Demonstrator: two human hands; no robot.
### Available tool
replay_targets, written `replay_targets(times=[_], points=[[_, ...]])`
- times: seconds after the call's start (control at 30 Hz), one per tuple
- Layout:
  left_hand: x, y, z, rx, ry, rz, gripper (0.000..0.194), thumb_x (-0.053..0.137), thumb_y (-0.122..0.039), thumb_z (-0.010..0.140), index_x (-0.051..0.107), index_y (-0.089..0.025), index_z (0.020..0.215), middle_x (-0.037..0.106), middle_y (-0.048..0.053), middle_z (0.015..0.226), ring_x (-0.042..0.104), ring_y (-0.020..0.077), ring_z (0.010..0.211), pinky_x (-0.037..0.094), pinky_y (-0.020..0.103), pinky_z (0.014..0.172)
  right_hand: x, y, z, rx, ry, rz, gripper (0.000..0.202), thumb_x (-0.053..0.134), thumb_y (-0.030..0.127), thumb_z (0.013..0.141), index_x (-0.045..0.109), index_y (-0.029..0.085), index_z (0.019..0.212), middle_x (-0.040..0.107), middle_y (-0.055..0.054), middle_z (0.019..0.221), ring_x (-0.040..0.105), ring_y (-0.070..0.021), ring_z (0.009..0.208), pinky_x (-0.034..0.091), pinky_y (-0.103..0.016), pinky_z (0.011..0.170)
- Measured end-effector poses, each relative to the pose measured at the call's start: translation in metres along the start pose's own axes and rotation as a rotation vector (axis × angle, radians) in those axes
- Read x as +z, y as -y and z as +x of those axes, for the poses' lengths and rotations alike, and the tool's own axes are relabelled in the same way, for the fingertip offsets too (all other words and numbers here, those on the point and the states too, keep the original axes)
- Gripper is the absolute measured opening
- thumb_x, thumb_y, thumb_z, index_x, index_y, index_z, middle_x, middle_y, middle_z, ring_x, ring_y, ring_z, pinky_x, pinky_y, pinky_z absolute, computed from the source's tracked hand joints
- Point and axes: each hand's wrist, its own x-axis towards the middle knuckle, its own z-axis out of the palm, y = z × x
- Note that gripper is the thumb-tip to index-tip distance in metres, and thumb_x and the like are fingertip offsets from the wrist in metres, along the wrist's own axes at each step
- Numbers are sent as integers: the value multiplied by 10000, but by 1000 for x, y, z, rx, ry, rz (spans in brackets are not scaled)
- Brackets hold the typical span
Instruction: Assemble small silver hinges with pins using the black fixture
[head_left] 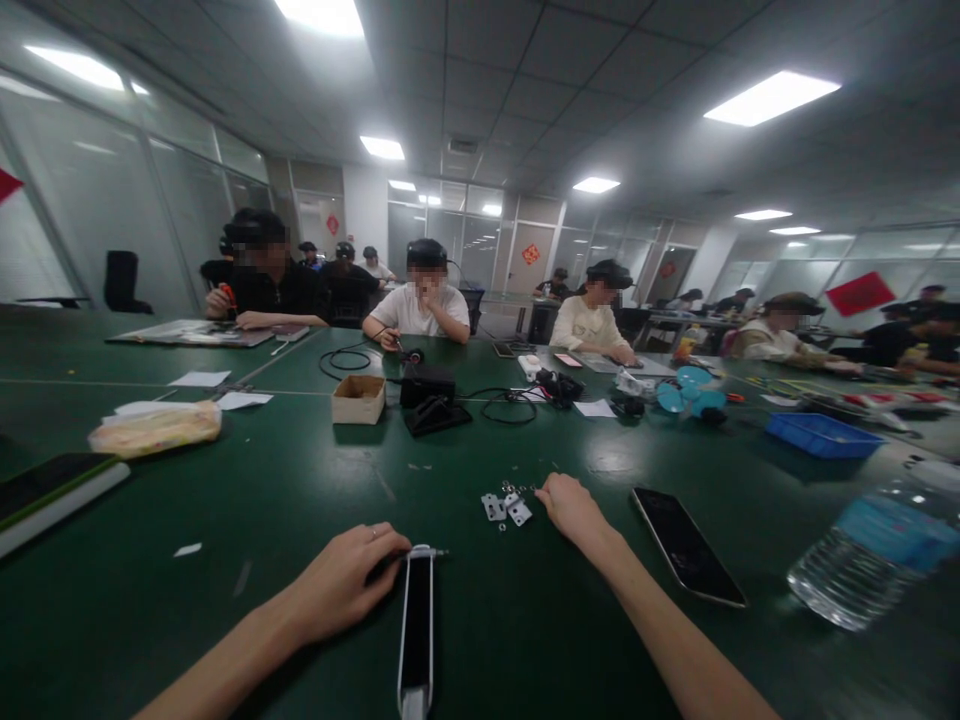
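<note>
My left hand (pixel 352 575) has its fingers closed at the far end of a long, narrow bar with a white frame and black middle (pixel 418 620). A thin metal screw (pixel 441 552) sticks out on the right side of that end. Over the table, my right hand (pixel 568 500) is closed with its fingertips pinched beside a small group of metal nuts (pixel 523 488). What sits in the pinch, if anything, is too small to make out. Left of these fingertips lie silver metal brackets (pixel 517 509), with another small nut (pixel 502 527) just below them.
A black phone (pixel 686 545) lies right of my right arm, beside a water bottle (pixel 862 550). Farther off are a blue tray (pixel 823 436), a small cardboard box (pixel 358 402), a black stand (pixel 435 412) and cables. A plastic-wrapped packet (pixel 157 428) lies left. People sit opposite.
</note>
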Motion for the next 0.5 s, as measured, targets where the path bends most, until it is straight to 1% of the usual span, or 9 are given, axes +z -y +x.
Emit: replay_targets(times=[0.13, 0.3, 0.4, 0.5], points=[[1, 0, -1, 10, -15, 1, 279, 385, -218, 907, 593, -213, 1095, 628, 52, 994, 580, 187, 855, 453, 301, 771, -1, 1, -3, -3, -5, -6, 241, 444, 265, 963, 610, 99, 1020, 628, -169, 1096, 621, -251, 1017, 441, -292, 774], [-6, -6, -2, -1, 0, 1, 261, 410, -195, 904, 591, -216, 1091, 631, 48, 1005, 589, 187, 861, 457, 298, 761, 0, 2, -3, -28, -10, -8, 255, 427, 256, 970, 607, 81, 1014, 624, -183, 1091, 619, -249, 1013, 439, -296, 789], [-8, -10, -2, -4, -5, 18, 243, 426, -176, 900, 594, -209, 1073, 636, 48, 997, 588, 183, 863, 453, 286, 756, 1, 1, -1, -39, -11, -5, 256, 435, 262, 969, 616, 82, 991, 638, -177, 1053, 633, -251, 977, 438, -299, 768], [-6, -10, -1, -9, -6, 30, 247, 427, -158, 898, 592, -209, 1075, 635, 47, 997, 589, 181, 859, 448, 287, 751, 1, -1, 1, -49, -13, -1, 249, 449, 272, 965, 626, 97, 989, 653, -159, 1026, 647, -247, 938, 435, -295, 736]])
